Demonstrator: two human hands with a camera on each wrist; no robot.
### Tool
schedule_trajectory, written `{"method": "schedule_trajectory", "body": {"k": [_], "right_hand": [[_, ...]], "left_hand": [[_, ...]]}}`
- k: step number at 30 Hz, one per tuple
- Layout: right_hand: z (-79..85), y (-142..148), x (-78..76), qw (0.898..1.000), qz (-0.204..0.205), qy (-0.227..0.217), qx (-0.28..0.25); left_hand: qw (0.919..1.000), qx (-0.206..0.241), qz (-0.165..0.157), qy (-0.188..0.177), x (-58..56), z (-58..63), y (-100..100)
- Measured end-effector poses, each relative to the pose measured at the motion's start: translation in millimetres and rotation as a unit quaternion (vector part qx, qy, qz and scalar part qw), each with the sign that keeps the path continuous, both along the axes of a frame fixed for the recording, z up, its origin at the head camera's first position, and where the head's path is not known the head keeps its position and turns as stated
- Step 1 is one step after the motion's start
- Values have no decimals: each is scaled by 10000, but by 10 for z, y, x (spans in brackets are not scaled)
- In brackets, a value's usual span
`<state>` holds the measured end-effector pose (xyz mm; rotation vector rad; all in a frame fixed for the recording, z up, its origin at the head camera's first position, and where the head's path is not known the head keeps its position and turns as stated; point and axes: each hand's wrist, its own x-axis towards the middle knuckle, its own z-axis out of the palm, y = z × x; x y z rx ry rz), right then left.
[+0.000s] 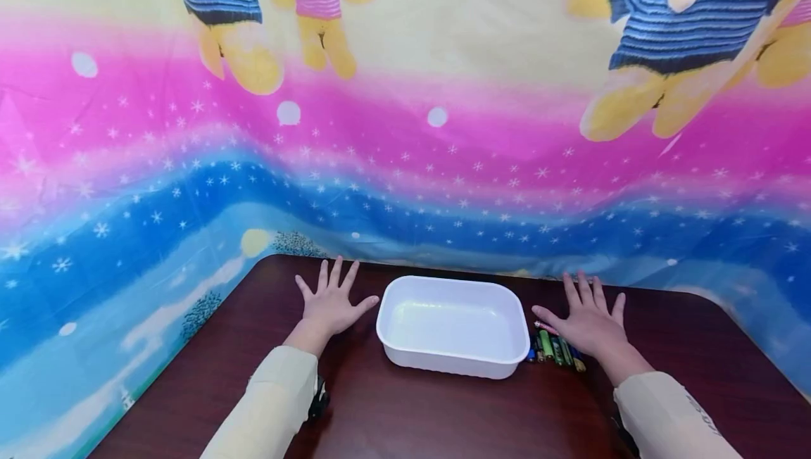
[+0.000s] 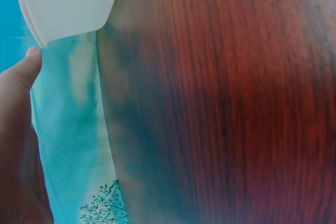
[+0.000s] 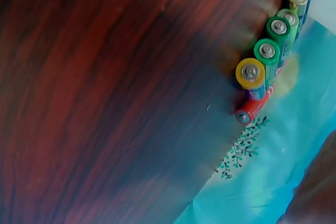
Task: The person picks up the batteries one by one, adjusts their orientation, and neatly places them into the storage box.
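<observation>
A white rectangular plastic tub (image 1: 443, 362) stands on the table between the two hands, its bare inside showing in the head view. To its left, my left hand (image 1: 331, 308) is spread with straight fingers, the thumb pointing at the tub's side and nothing held. Right of the tub, my right hand (image 1: 591, 319) is spread the same way beside a row of batteries (image 1: 546, 345), partly covering them from the head camera. In the right wrist view, green batteries (image 3: 267, 50), a yellow-topped battery (image 3: 250, 72) and others line up, with a red battery (image 3: 252, 107) at the row's end.
The dark red wood-grain table (image 1: 405, 417) has rounded far corners. Behind it hangs a pink and blue curtain (image 1: 380, 163) printed with bears and snowflakes, close against the table's far edge. Dark bands or devices (image 1: 319, 400) sit at the wrists under cream sleeves.
</observation>
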<state>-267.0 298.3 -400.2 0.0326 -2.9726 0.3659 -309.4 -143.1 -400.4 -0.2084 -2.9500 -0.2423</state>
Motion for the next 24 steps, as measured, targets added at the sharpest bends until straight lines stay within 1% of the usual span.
{"method": "schedule_trajectory", "body": {"k": [5,8,9,10,11,12,13,14,15,16,17,19,20,21,22,24], "right_hand": [[58,65,-32,9998,126,-58,-128],[117,150,-68,9986,454,-81,-259],[132,182,-80,9976,629,-80,-264],[142,213,-89,9963,820,-85,-248],[147,242,-96,9945,1024,-109,-206],[146,269,-102,9922,1223,-155,-157],[143,289,-103,9897,1408,-234,-106],[134,306,-103,9872,1568,-285,-17],[121,316,-100,9852,1672,-367,90],[105,321,-95,9838,1722,-482,156],[90,324,-92,9825,1748,-614,202],[61,319,-84,9816,1684,-866,264],[49,316,-81,9814,1636,-964,282],[38,313,-81,9810,1600,-1052,314],[31,307,-82,9807,1573,-1118,310],[24,295,-86,9800,1565,-1175,363]], "left_hand": [[10000,48,13,-30,-39,4,-12],[9996,279,42,-83,-43,45,-7],[9984,534,58,-187,-32,69,1],[9950,929,51,-363,-15,90,13],[9879,1436,13,-580,7,109,28],[9768,1984,-50,-798,32,117,44],[9622,2520,-114,-1029,57,112,60],[9439,3035,-174,-1291,85,100,77],[9217,3543,-245,-1558,109,77,95],[9002,3953,-339,-1795,130,40,112],[8813,4273,-457,-1966,151,-2,127],[8533,4675,-630,-2221,187,-95,155],[8407,4843,-685,-2325,203,-133,168],[8302,4976,-756,-2399,213,-171,181],[8228,5070,-813,-2436,221,-203,191],[8125,5204,-897,-2469,230,-248,207]]}}
